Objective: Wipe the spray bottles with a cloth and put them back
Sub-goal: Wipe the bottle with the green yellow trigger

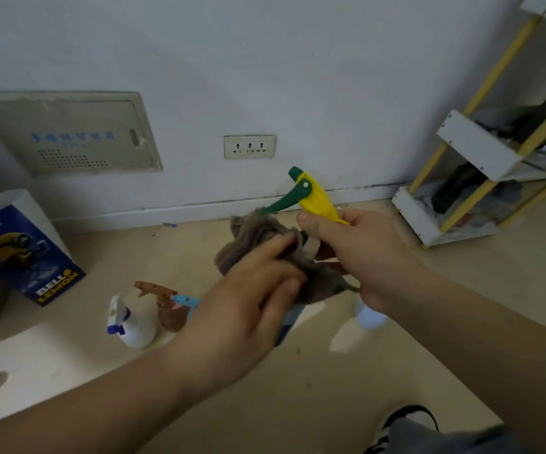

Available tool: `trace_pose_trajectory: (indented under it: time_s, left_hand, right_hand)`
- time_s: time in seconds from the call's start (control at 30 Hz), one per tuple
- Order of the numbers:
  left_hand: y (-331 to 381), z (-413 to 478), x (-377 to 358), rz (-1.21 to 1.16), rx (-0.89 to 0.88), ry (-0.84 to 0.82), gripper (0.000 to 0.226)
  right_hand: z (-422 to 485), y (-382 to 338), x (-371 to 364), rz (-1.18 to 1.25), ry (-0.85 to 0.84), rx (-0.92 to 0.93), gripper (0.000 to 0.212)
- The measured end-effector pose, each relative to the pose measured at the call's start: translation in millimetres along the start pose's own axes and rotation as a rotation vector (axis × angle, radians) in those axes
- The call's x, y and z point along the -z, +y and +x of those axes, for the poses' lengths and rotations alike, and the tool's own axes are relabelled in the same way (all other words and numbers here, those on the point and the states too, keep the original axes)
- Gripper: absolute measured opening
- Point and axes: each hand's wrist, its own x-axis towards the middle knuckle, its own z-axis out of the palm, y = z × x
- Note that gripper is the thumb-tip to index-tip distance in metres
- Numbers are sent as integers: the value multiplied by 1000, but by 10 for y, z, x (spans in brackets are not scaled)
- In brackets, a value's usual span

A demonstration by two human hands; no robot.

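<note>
The yellow-headed spray bottle (316,199) is being held up in the air in front of the wall, well above the floor, its green trigger pointing left. The right hand (363,253) is gripping it round the neck, just under the head, fingers and thumb curled tight. That is keeping the bottle steady and leaving its body free for wiping. The left hand (248,296) is pressing a grey-brown cloth (252,240) against that body, its fingers bunched into the fabric. The cloth is wrapping so much of the bottle that the body's colour is probably not readable here.

Below, on the floor, other bottles are waiting: a white bottle (135,326) with blue trim, a brown bottle (170,314) touching or just beside it, and a pale bottle (370,317) peeking out under the right hand. A light blue trigger (185,301) is showing beside the brown one, the rest hidden by the left wrist.

A blue paper bag (26,253) is standing to the left and a white shelf rack (474,142) to the right. Neither is blocking the hands, though the crowded floor bottles could tip when this one is set down.
</note>
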Motion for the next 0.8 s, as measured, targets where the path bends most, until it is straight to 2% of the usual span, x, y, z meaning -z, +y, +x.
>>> trace_pose_trajectory:
  time_s: [0.07, 0.1, 0.17, 0.27, 0.3, 0.33, 0.43, 0.5, 0.57, 0.6, 0.67, 0.8]
  left_hand:
    - [-85, 79, 55, -79, 126, 121, 20]
    - [-104, 105, 73, -127, 190, 144, 27]
    - [-102, 146, 104, -253, 343, 108, 46]
    - [-147, 198, 124, -353, 408, -19, 40]
    - [-135, 200, 115, -313, 409, -40, 36]
    - [-126, 189, 87, -175, 366, -48, 33]
    - [-67, 51, -117, 434, 74, 12, 44]
    - [-68, 28, -126, 473, -27, 29, 46]
    - [-182, 82, -9, 265, -27, 5, 23]
    - [-232, 126, 57, 79, 37, -33, 13]
    - [-350, 193, 147, -278, 234, -37, 21]
    - [-422, 195, 137, -528, 777, 7, 34]
  right_hand:
    - [-8, -5, -15, -14, 11, 39, 31]
    - [-17, -10, -29, -10, 12, 54, 32]
    - [-41, -15, -65, -33, 9, 94, 36]
    - [-81, 7, -124, -144, 5, 180, 42]
    - [-94, 16, -142, -151, 10, 187, 41]
    - [-99, 32, -156, -134, 12, 176, 39]
    - [-115, 78, -181, -75, -29, 122, 26]
    - [-111, 88, -182, -105, -31, 148, 22]
    - [-99, 76, -179, -160, -16, 193, 28]
    - [-98, 65, -169, -174, 1, 214, 30]
    - [-100, 37, -147, -158, 31, 216, 33]
    - [-117, -3, -108, -98, 43, 182, 38]
